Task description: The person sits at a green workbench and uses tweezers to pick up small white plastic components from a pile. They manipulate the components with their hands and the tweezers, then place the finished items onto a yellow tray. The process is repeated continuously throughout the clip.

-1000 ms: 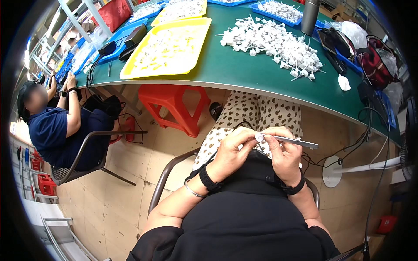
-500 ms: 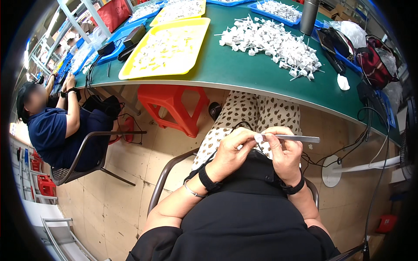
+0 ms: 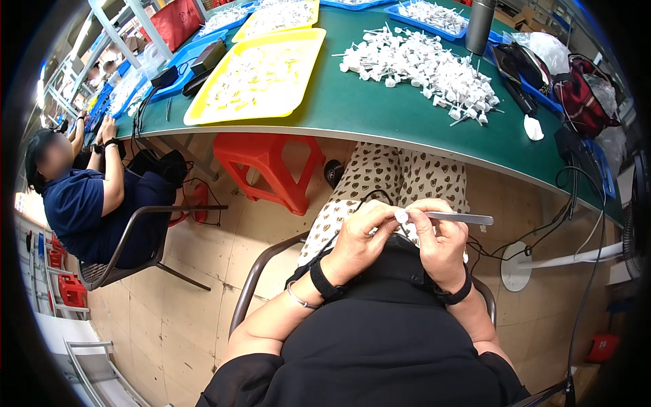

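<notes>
My left hand is closed in a pinch on a small white plastic piece above my lap. Meeting it from the right, my right hand grips a slim, flat silver metal tool, whose wide end sticks out to the right past the knuckles. The tool's working end is hidden by the fingers at the white piece. On the green table ahead lies a loose heap of small white parts with thin stems. A yellow tray to its left holds many small white and yellow pieces.
The green table's edge runs across in front of my knees. Blue trays of white parts and a dark grey bottle stand farther back. A red stool is under the table. A seated co-worker is at left; cables hang at right.
Both hands stay together at the white piece. The metal tool and my right hand have shifted very slightly to the left and down.
</notes>
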The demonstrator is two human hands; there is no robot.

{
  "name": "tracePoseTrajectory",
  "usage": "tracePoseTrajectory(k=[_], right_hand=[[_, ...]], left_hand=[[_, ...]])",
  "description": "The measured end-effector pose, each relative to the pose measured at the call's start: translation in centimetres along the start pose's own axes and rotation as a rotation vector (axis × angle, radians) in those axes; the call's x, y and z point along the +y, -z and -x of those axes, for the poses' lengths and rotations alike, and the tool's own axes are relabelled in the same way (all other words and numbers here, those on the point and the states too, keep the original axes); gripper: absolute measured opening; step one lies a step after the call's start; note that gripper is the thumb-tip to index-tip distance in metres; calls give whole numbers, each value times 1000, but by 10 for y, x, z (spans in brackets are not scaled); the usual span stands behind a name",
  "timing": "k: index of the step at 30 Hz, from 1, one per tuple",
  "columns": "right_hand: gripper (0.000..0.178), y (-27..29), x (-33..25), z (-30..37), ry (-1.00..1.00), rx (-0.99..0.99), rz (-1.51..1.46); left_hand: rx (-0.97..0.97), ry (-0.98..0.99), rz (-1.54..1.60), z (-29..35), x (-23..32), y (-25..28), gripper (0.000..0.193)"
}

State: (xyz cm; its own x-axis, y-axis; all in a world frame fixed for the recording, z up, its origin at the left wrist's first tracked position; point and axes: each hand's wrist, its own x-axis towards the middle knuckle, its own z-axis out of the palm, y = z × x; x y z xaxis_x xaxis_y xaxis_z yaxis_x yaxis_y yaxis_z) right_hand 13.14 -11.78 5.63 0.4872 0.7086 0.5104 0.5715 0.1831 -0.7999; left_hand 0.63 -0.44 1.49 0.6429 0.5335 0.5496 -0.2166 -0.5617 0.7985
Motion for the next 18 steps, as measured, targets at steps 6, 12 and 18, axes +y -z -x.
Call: tracePoseTrajectory(k=[6,12,18], right_hand=[[3,10,-8,-9,92,-141,128],[7,2,-4,-1,-125,0,-248],[9,3,-1,-7,131,-43,-69]], left_hand=[[-10,-19,-6,2,-1,0,23],[8,-22,41,-3,2,3,22],[5,-13,17,-2,1,3,21]])
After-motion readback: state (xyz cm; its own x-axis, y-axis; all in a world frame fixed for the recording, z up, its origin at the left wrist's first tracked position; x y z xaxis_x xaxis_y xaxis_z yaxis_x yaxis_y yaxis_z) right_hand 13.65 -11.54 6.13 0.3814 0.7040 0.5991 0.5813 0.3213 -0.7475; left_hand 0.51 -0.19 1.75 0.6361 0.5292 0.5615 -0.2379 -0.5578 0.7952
